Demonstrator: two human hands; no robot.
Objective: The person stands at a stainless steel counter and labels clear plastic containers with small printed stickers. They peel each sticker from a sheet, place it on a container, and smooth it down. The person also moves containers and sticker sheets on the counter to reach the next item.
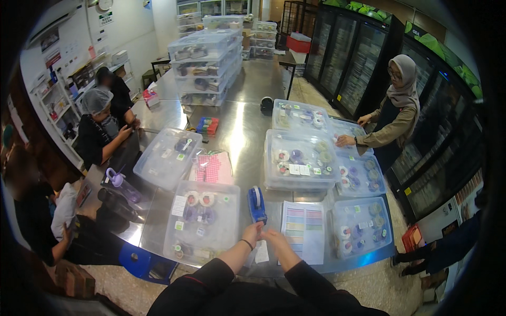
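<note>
My left hand (253,233) reaches the near end of a blue tape dispenser (257,206), which has a roll of tape on it. Close beside it is my right hand (274,238), its fingertips almost meeting the left ones. Both hands seem to pinch, but anything thin between the fingers, such as tape, is too small to make out. Below them lies a white paper slip (261,252). A printed sheet with coloured rows (302,233) lies to the right. To the left, a lidded clear plastic box (225,233) holds round containers and bears labels.
Stacked clear boxes (302,177) stand right of centre, with another box (361,229) near the right edge. Across the table, a person (395,102) touches a box lid. Other people sit at left. Near them are a purple bottle (124,187) and a blue chair (142,262).
</note>
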